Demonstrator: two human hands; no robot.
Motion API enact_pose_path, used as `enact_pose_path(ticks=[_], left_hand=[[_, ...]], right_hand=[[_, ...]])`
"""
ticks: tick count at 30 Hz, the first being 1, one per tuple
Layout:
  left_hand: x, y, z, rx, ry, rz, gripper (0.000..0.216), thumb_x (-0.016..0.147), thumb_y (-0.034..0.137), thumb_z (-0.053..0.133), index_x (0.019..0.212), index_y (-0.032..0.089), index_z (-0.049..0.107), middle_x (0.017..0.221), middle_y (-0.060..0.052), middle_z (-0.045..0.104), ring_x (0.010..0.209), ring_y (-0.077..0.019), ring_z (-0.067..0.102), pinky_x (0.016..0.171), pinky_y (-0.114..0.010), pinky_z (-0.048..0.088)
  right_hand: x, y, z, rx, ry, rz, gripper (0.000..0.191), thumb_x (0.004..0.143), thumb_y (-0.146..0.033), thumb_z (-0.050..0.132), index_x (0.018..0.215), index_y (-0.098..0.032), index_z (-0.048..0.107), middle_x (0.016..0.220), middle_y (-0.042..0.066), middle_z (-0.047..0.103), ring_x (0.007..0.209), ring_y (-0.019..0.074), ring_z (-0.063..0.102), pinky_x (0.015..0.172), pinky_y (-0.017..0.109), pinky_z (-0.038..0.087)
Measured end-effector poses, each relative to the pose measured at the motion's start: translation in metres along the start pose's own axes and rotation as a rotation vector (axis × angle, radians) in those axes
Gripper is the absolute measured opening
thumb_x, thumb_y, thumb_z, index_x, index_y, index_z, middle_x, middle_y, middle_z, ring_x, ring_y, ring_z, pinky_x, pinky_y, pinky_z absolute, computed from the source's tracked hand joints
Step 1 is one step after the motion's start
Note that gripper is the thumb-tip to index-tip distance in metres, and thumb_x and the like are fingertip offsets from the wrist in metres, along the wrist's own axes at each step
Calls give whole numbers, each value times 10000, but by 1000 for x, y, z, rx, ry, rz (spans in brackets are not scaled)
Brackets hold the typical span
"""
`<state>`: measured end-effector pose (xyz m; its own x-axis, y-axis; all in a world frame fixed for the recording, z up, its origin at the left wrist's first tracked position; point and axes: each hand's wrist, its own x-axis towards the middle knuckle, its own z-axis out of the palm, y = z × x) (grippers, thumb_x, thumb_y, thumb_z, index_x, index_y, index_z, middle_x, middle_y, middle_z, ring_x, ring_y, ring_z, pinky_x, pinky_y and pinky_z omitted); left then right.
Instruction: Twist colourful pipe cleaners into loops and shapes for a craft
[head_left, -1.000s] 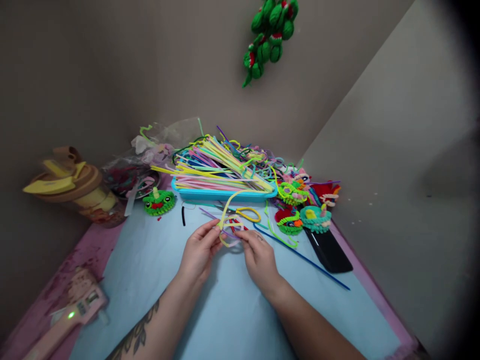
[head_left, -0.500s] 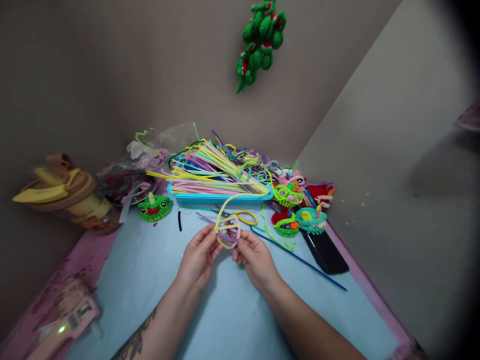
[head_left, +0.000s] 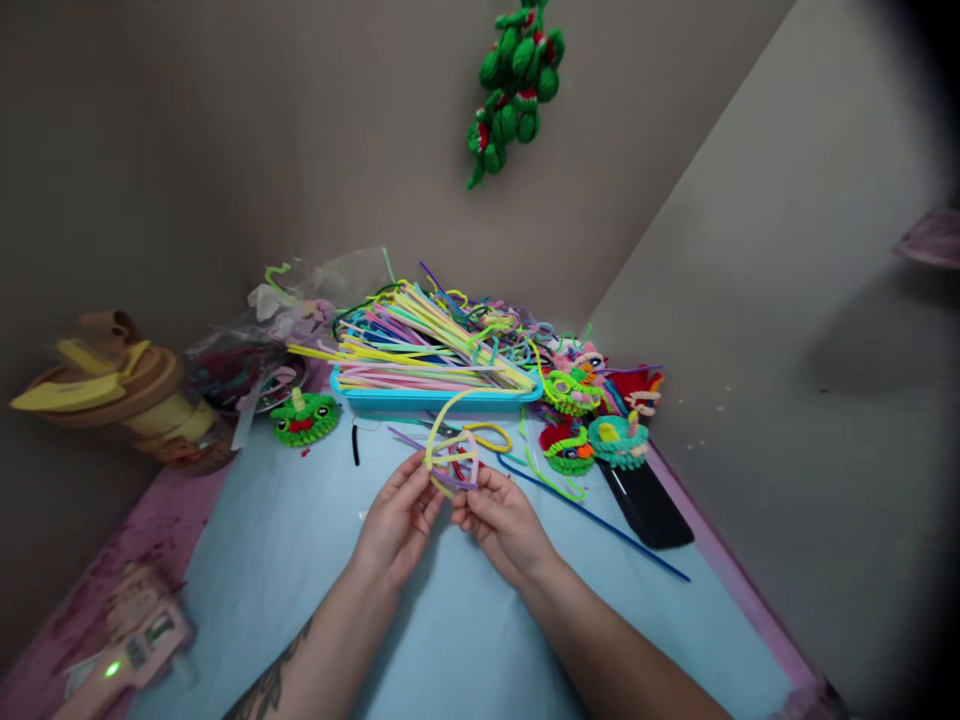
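Observation:
Both of my hands meet over the middle of the light blue mat point(head_left: 315, 560). My left hand point(head_left: 396, 518) pinches a small coil of yellow, purple and pink pipe cleaners point(head_left: 451, 462) at its left side. On the coil's right side my right hand point(head_left: 501, 520) grips it with closed fingers. A long yellow strand arcs up from the coil toward the turquoise tray point(head_left: 435, 398), which is piled with many coloured pipe cleaners just beyond my hands.
Finished fuzzy figures point(head_left: 592, 430) cluster right of the tray beside a black object point(head_left: 646, 508) and a long blue pipe cleaner point(head_left: 600, 520). A green frog figure point(head_left: 304, 417) and a tape stack point(head_left: 127, 385) sit left. A pink glue gun point(head_left: 124, 660) lies near left. Green figures point(head_left: 514, 80) hang on the wall.
My hands have drawn closer together and slightly left, squeezing the coil into a tighter bundle. The view has drifted a little, shifting everything leftward.

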<state>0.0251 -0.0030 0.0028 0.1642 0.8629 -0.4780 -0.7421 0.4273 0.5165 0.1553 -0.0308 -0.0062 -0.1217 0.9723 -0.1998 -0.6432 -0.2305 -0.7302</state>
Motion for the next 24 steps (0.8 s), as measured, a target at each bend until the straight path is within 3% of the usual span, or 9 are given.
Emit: enact_pose_path(ticks=[9, 16, 24], left_hand=[[-2, 1, 2, 5, -27, 3, 193, 727, 50, 634, 889, 153, 618, 775, -25, 700, 637, -102, 662, 562, -168, 543], [-1, 1, 0, 21, -23, 23, 204, 710, 74, 661, 893, 157, 629, 799, -26, 700, 663, -112, 661, 579, -184, 540], [-4, 2, 2, 36, -45, 17, 187, 699, 87, 680, 871, 151, 643, 794, -25, 698, 655, -104, 653, 578, -180, 536]], right_hand=[[0, 2, 2, 1, 9, -5, 270, 626, -303, 792, 726, -183, 572, 657, 7, 694, 520, 109, 625, 484, 200, 469], [-2, -1, 1, 23, -50, 19, 261, 655, -351, 767, 791, -176, 630, 752, 44, 698, 604, 134, 637, 536, 231, 480], [-3, 0, 1, 8, -32, 37, 239, 625, -319, 785, 699, -179, 606, 660, 3, 657, 513, 93, 573, 421, 173, 374]])
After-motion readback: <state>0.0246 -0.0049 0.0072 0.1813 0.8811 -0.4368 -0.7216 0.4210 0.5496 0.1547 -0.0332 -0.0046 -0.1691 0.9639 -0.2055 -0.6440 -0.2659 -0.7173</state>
